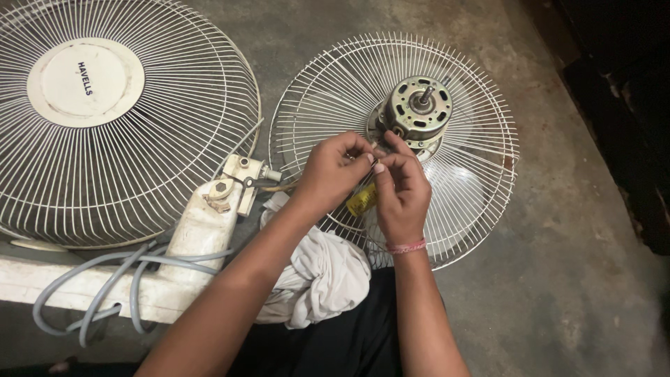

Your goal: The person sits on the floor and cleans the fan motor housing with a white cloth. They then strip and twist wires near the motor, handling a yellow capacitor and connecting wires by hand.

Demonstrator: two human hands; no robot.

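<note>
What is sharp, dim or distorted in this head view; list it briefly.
Head view: the motor and both hands, left hand and right hand, look sharp and evenly lit; the right edge falls into deep shadow; the front grille bulges from wide-angle distortion; no strong glare.

Take the fan motor (417, 110) as your landmark. Right of it, beyond the rim of the rear wire guard (481, 188) it sits in, you have open concrete floor (579, 279) as far as the dark edge at the far right. Above it, bare floor shows too. Left of it, the front guard (132, 139) lies flat, and only a narrow gap separates the two guards. Below and left of it, the white fan housing (202, 230), the looped grey cable (105, 286) and a crumpled white cloth (321, 272) crowd the way. Directly below it, your left hand (333, 174) and right hand (399, 192) meet, fingertips together, blocking that approach.
</note>
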